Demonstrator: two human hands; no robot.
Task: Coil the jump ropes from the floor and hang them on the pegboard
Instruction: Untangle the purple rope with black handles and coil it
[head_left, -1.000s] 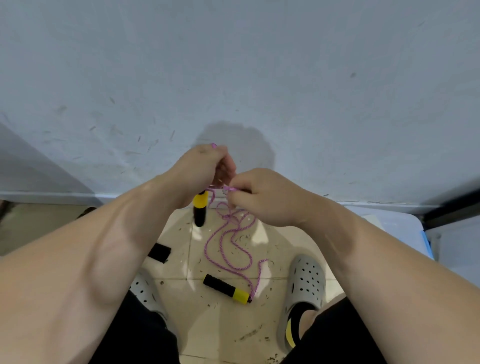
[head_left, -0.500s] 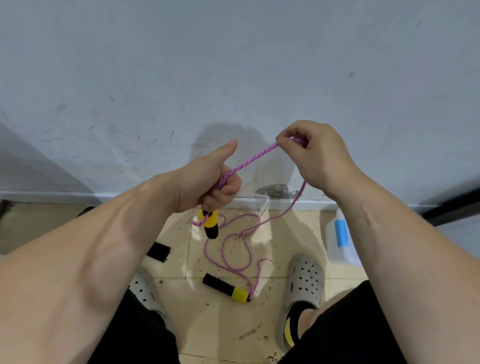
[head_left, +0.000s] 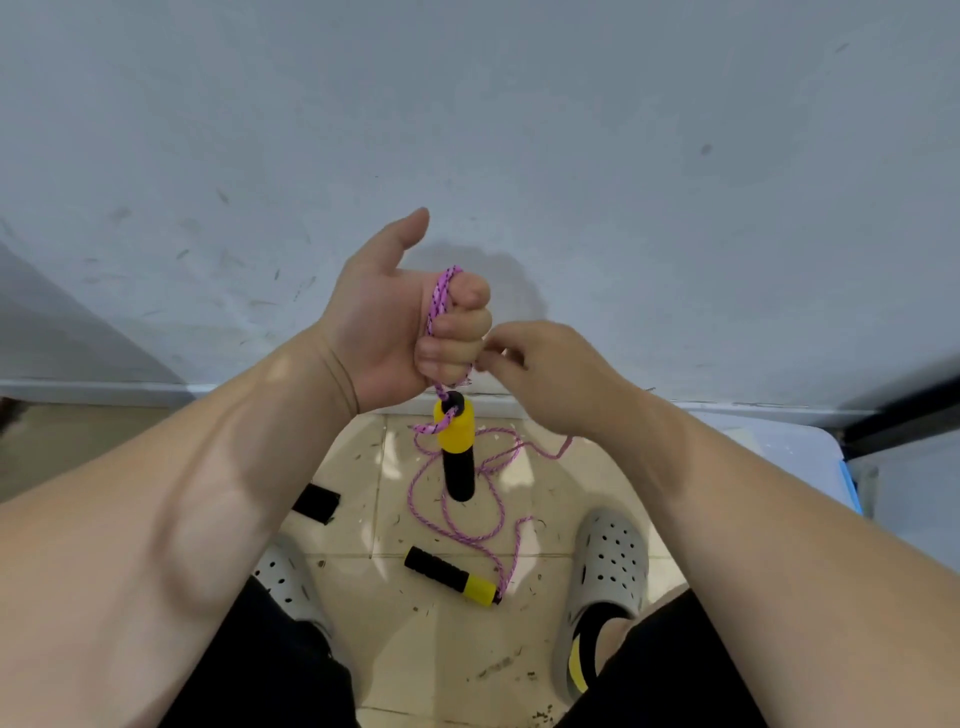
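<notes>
One loop of pink jump rope (head_left: 439, 301) now sits in the clenched left hand (head_left: 405, 322); the right hand (head_left: 540, 374), back beside it, pinches the next length, coiling barely begun.

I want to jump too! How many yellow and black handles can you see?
2. One handle dangles from the rope just below the left hand; the other handle lies on the floor between the shoes. More may be hidden.

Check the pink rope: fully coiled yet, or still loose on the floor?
Mostly loose. The left hand grips a loop of the pink rope; the rest lies in slack curves on the floor tiles, running to the second handle.
</notes>
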